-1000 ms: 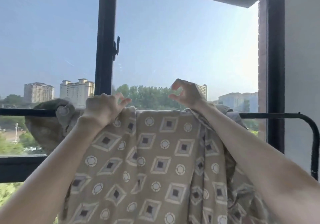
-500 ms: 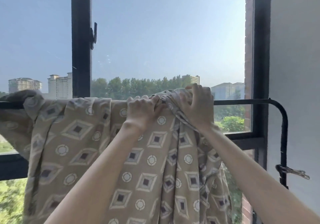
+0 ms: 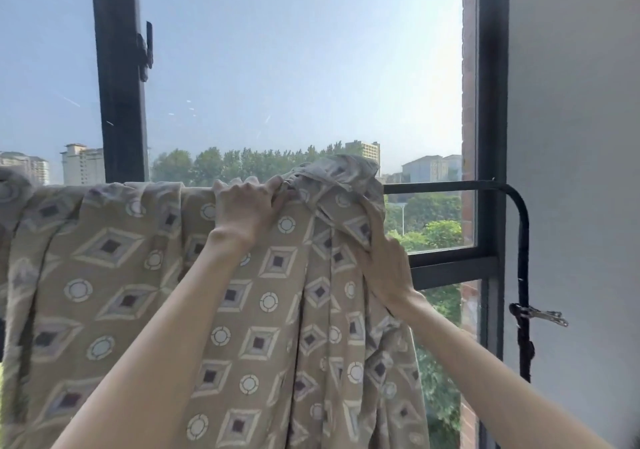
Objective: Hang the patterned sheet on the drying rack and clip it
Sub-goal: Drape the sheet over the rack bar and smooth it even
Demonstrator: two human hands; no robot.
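A tan patterned sheet (image 3: 114, 275) with diamonds and circles hangs over the black bar of the drying rack (image 3: 436, 187), draped from the left edge to about the middle. My left hand (image 3: 247, 207) grips the sheet's bunched top at the bar. My right hand (image 3: 388, 272) is lower, holding the gathered right edge of the sheet below the bar. A bunched fold of fabric sticks up above the bar between the hands. A metal clip (image 3: 547, 317) hangs on a dark cord on the rack's right upright.
The window frame (image 3: 119, 102) stands just behind the rack, with a latch on its post. A grey wall (image 3: 575, 171) is at the right, close to the rack's curved upright (image 3: 523, 258). The bar's right end is bare.
My right hand has dropped from the bunched top at the bar to the sheet's right edge below it. My left hand stays gripping the top. The view has shifted slightly.
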